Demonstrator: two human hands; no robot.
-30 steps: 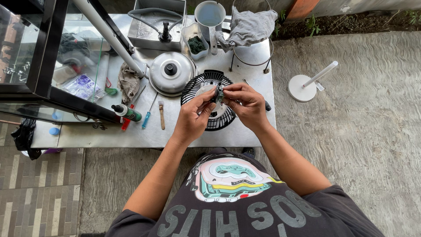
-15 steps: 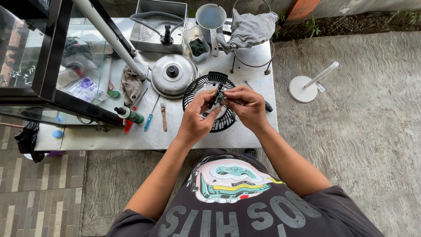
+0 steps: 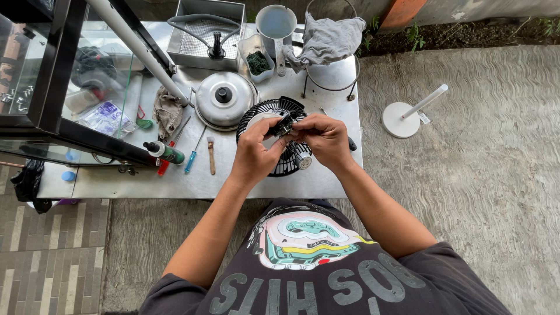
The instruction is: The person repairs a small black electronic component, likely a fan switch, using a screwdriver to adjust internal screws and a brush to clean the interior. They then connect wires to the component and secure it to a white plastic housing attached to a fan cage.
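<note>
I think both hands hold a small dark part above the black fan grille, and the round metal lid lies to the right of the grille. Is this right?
Not quite. In the head view the left hand and right hand do hold the small dark part above the black fan grille, but the round metal lid lies to the grille's left.

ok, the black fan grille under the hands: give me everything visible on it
The black fan grille is round, with thin ribs that look like moulded plastic. It lies flat on the metal table near the front edge, just right of the domed metal lid. A small silvery cylinder sits on its lower right. The left hand and right hand hover over its middle, holding a small dark part and hiding much of it; whether they touch the grille cannot be told.
</note>
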